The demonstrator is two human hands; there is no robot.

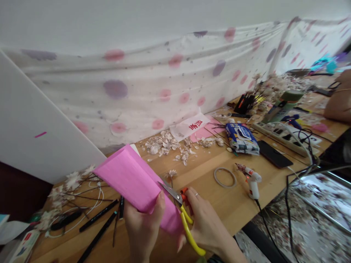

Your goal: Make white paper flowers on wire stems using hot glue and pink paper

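Note:
My left hand grips a folded sheet of pink paper, its thumb pressed on the near face. In my right hand is a pair of scissors with yellow and orange handles. The scissor blades lie at the right edge of the pink paper, one blade in front of it and pointing up-left. How far the blades cut into the paper cannot be made out. Just behind the blades a dried flower on a thin stem is visible on the table.
A white glue gun and a tape ring lie to the right, near a phone, a wipes pack and a power strip. Loose petals lie behind. Black pens sit at left. Another person's arm is far right.

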